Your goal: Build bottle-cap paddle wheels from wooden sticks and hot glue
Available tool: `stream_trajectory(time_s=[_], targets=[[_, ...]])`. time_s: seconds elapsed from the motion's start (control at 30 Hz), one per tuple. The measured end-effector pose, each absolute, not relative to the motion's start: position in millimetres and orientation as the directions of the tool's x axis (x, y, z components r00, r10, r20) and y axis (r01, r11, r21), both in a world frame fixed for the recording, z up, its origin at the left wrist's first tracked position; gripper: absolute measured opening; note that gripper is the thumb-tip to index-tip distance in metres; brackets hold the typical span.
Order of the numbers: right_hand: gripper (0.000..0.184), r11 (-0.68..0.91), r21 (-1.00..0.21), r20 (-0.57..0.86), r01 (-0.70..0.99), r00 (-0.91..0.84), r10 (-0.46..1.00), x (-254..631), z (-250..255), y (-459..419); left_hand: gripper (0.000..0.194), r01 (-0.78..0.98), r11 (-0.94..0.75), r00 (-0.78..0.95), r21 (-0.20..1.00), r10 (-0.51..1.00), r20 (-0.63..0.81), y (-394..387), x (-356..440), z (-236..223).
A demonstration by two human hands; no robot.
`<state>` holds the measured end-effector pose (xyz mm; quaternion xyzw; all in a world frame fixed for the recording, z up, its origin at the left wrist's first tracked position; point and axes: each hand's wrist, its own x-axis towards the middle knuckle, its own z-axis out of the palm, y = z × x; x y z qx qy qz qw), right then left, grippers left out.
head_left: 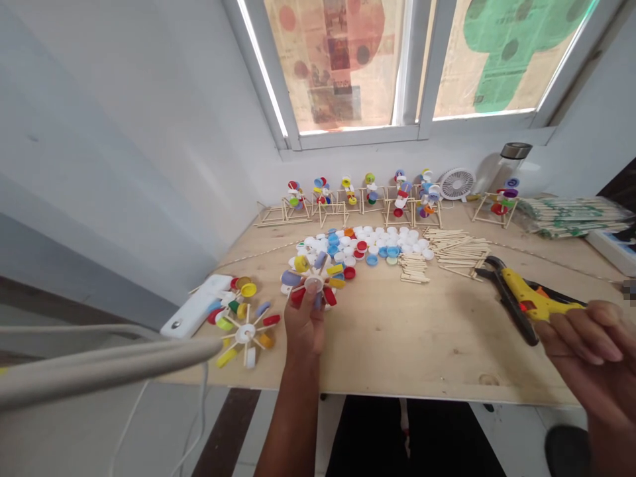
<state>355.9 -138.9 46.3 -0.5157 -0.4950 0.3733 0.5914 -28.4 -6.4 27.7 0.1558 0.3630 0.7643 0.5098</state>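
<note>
My left hand (304, 323) pinches the cap wheel (318, 283) at its middle, just before the loose caps (375, 238), while my right hand (589, 341) curls at the glue gun (517, 288), gripping or not I cannot tell, so I judge this a gluing step, calling for a steady wheel.

glue gun (530, 299) partly hidden by right hand (591, 348)

2 front whls (245, 334), 1 glue gun (530, 299)
</note>
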Motion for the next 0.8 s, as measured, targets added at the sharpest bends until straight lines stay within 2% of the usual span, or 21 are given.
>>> stream_trajectory(time_s=[0.1, 0.23, 0.33, 0.43, 0.47, 0.53, 0.57, 0.63, 0.67, 0.8], targets=[[0.018, 0.188, -0.940, 0.121, -0.285, 0.236, 0.964, 301.5, 66.2, -84.5, 0.030, -0.661, -0.239, -0.459, 0.711, 0.878, -0.132, -5.3, -34.5, 26.7], [0.019, 0.137, -0.923, 0.070, -0.359, 0.192, 0.979, 256.9, 77.8, -57.0, 0.030, -0.654, -0.250, -0.470, 0.713, 0.874, -0.124, -8.6, -38.7, 26.2], [0.023, 0.112, -0.959, 0.061, -0.260, 0.196, 0.979, 248.4, 65.7, -58.1, 0.028, -0.644, -0.263, -0.487, 0.719, 0.865, -0.119, -11.6, -37.1, 24.3], [0.035, 0.065, -0.998, 0.064, -0.008, 0.132, 0.989, 239.1, 49.5, -56.5, 0.030, -0.634, -0.250, -0.486, 0.732, 0.865, -0.125, -12.8, -30.7, 20.0], [0.033, 0.051, -0.995, 0.059, 0.086, 0.094, 0.994, 234.2, 45.6, -55.0, 0.032, -0.633, -0.235, -0.474, 0.738, 0.871, -0.130, -13.1, -27.7, 18.7], [0.019, 0.055, -0.969, 0.059, 0.240, 0.009, 0.998, 222.7, 40.7, -51.8, 0.035, -0.636, -0.196, -0.438, 0.746, 0.888, -0.139, -13.8, -20.5, 17.1], [0.026, 0.071, -0.955, 0.065, 0.289, -0.031, 0.997, 216.9, 39.4, -50.3, 0.035, -0.638, -0.176, -0.414, 0.749, 0.899, -0.141, -14.4, -16.4, 17.1], [0.051, 0.105, -0.938, 0.077, 0.332, -0.095, 0.993, 206.6, 38.0, -47.7, 0.034, -0.643, -0.141, -0.365, 0.752, 0.921, -0.140, -16.4, -7.5, 18.2], [0.055, 0.109, -0.936, 0.072, 0.334, -0.123, 0.990, 202.5, 37.4, -46.6, 0.034, -0.646, -0.129, -0.344, 0.752, 0.929, -0.136, -17.7, -2.9, 19.1], [0.046, 0.058, -0.960, 0.017, 0.274, -0.149, 0.989, 193.1, 33.2, -42.3, 0.033, -0.640, -0.068, -0.238, 0.765, 0.964, -0.114, -23.9, 14.5, 21.4]])
